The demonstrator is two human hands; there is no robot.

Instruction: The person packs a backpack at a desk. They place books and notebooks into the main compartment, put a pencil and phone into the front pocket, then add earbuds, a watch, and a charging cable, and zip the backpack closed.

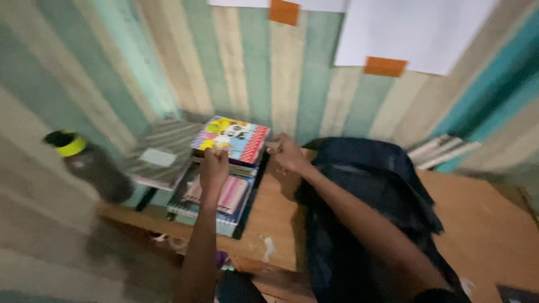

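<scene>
Left hand grip: the left hand (214, 164) is pressed together on the near edge of a colourful book (231, 139), pinching it.
Right hand grip: the right hand (285, 152) is curled at the book's right edge; blur hides whether it grasps anything, so it is impossible to tell.
Colourful book: it lies on top of a pile of spiral notebooks (216, 199) at the far left of the desk (275, 219).
Left of the pile: a grey striped book (160, 152) rests just beside it.
Right of the hands: a dark blue bag (365, 185) lies on the desk under the right forearm.
Further out: a dark bottle with a yellow band (90, 163) sits at the left; white books (441, 150) lean by the striped wall (269, 78) at the far right.
</scene>
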